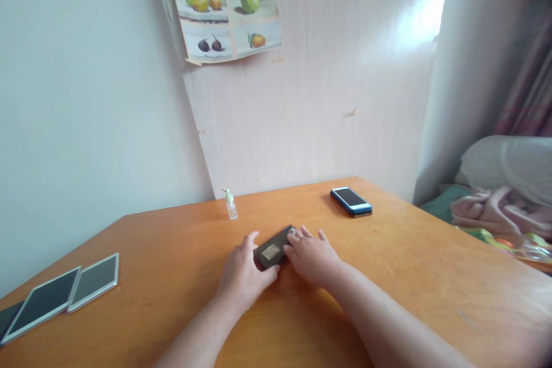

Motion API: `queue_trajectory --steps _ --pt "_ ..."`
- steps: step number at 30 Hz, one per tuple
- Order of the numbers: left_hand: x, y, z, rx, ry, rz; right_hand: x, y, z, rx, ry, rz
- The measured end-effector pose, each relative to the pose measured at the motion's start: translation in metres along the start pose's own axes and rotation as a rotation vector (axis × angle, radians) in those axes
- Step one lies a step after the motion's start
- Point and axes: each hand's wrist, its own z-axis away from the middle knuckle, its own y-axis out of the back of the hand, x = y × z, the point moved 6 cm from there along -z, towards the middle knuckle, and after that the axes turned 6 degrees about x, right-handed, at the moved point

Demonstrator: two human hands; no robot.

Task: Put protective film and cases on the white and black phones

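A dark phone (271, 251) lies on the wooden table in front of me, its back facing up. A pale square label sits on that back, and a camera patch shows near its far right end. My left hand (244, 273) grips the near left end, thumb on the near side and fingers on the far side. Spread fingers of my right hand (311, 257) rest over the far right end, covering part of it. Beyond the hands stands a small clear pump bottle (232, 209) with a light green top.
At the back right, a white-faced phone in a blue case (351, 200) lies on top of another dark object. Tablets with white frames (94, 282) lie at the left. Fruit pictures (228, 20) hang on the board behind the table (181, 336). Bedding (495, 210) is at the right.
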Motion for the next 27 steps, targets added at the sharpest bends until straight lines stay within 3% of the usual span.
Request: queue_trajectory --steps 3,5,7,11,15,18,23,27 --pt "-0.004 0.003 -0.002 0.0 0.009 0.0 -0.038 -0.002 0.016 -0.047 0.279 -0.158" --pt "-0.007 0.003 -0.002 -0.003 0.027 0.015 -0.046 -0.002 0.02 -0.067 0.317 -0.228" --pt "-0.009 0.002 -0.002 -0.008 0.058 0.025 -0.037 -0.001 0.014 -0.055 0.223 -0.221" --pt "-0.007 0.002 -0.002 -0.024 0.109 0.091 0.009 0.004 -0.005 0.035 -0.087 -0.123" --pt "-0.005 0.01 -0.005 -0.037 0.151 0.163 0.039 0.008 -0.014 0.142 -0.243 -0.088" --pt "-0.004 0.02 -0.009 -0.022 0.149 0.139 0.045 0.004 -0.015 0.148 -0.269 -0.095" --pt "-0.009 0.027 -0.013 0.01 0.178 0.03 0.033 -0.006 -0.012 0.114 -0.14 -0.058" --pt "-0.018 0.022 -0.012 0.07 0.262 0.187 0.029 -0.004 -0.01 0.186 -0.137 -0.03"
